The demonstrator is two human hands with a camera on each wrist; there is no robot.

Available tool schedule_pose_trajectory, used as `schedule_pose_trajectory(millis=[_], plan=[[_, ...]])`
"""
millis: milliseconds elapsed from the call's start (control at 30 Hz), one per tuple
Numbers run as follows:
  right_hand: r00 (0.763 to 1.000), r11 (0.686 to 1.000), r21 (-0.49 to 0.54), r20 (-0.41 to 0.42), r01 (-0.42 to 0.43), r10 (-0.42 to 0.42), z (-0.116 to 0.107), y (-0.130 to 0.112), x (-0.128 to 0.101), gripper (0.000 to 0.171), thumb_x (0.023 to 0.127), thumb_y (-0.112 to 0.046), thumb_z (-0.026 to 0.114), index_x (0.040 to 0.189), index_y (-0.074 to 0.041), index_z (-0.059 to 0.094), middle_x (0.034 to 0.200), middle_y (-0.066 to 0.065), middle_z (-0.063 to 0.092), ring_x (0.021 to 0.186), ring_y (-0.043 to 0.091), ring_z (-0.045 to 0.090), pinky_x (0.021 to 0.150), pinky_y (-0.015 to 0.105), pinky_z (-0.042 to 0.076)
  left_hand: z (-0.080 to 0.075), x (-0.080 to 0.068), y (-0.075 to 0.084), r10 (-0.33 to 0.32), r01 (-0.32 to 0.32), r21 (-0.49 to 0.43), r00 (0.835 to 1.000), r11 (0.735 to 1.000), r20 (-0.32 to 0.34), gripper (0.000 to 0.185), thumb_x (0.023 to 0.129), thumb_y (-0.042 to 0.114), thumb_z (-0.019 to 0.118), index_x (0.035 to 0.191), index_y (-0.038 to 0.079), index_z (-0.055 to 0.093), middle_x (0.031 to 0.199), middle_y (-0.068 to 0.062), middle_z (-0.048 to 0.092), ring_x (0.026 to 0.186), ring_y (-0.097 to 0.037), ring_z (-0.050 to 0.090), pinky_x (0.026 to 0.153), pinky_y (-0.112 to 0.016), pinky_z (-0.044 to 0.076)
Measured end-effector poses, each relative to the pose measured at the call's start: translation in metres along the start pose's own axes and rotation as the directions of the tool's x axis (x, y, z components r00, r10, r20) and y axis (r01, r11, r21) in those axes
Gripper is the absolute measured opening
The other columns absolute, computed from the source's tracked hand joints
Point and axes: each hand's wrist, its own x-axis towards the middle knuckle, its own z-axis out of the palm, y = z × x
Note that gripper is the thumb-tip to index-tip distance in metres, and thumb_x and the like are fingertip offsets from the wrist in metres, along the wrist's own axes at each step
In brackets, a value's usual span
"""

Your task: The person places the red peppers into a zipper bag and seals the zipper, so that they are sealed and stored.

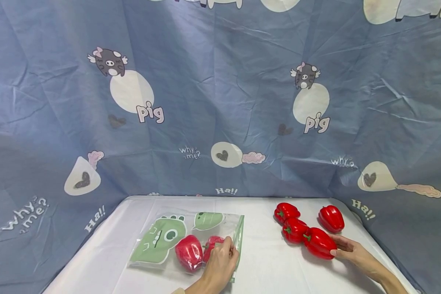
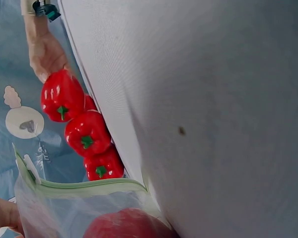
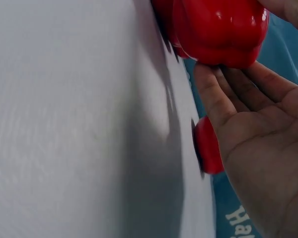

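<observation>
A clear zip bag (image 1: 158, 241) with a green dinosaur print lies on the white table (image 1: 264, 265). Two red peppers (image 1: 188, 252) sit inside it. My left hand (image 1: 228, 245) pinches the bag's green zip edge (image 2: 79, 186) at its open right end, and the mouth stands lifted. To the right, my right hand (image 1: 338, 246) touches the nearest red pepper (image 1: 319, 243) with straight fingers (image 3: 213, 94) against its side (image 3: 218, 29). This pepper ends a row of three peppers (image 1: 295, 229).
A further red pepper (image 1: 331, 218) lies alone behind my right hand, near the table's right edge. A blue cartoon-print cloth (image 1: 220, 102) hangs behind and drapes round the table. Bare white tabletop lies between the bag and the peppers.
</observation>
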Motion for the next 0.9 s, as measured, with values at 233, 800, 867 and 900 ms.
schedule_pose_trajectory(millis=[233,800,867,900], plan=[[1.000,1.000,-0.001,0.003,0.010,-0.010,0.006,-0.010,-0.003,0.074,0.090,-0.030,0.064,0.142,0.012,0.032,0.139,0.031,0.045,0.116,0.029,0.055,0.090,0.041,0.052,-0.001,0.000,0.001,-0.009,0.009,-0.006,1.000,1.000,0.008,0.020,0.080,0.001,0.062,0.073,0.014,0.048,0.055,0.012,0.048,0.050,0.004,0.042,0.043,-0.008,0.033],[0.985,0.988,0.089,0.107,0.127,-0.137,0.023,-0.027,-0.004,0.068,0.091,-0.023,0.063,0.140,0.012,0.034,0.138,0.031,0.047,0.118,0.032,0.056,0.087,0.034,0.054,-0.002,0.000,0.002,-0.011,0.012,-0.025,1.000,1.000,0.025,0.018,0.080,0.001,0.061,0.074,0.013,0.049,0.056,0.011,0.049,0.050,0.005,0.043,0.043,-0.008,0.034],[0.980,0.983,0.112,0.126,0.143,-0.156,0.025,-0.030,-0.005,0.066,0.091,-0.022,0.062,0.140,0.012,0.034,0.137,0.029,0.049,0.116,0.027,0.058,0.086,0.032,0.054,-0.002,0.000,0.002,-0.007,0.008,-0.024,1.000,1.000,0.023,0.019,0.080,0.000,0.061,0.074,0.013,0.049,0.055,0.012,0.048,0.050,0.005,0.042,0.043,-0.008,0.033],[0.977,0.981,0.122,0.136,0.148,-0.164,0.026,-0.032,-0.005,0.065,0.091,-0.021,0.062,0.140,0.011,0.034,0.137,0.028,0.049,0.116,0.025,0.058,0.086,0.031,0.054,-0.002,0.000,0.002,-0.006,0.006,-0.021,1.000,1.000,0.020,0.019,0.080,0.000,0.061,0.074,0.013,0.049,0.055,0.012,0.048,0.050,0.005,0.042,0.043,-0.008,0.033]])
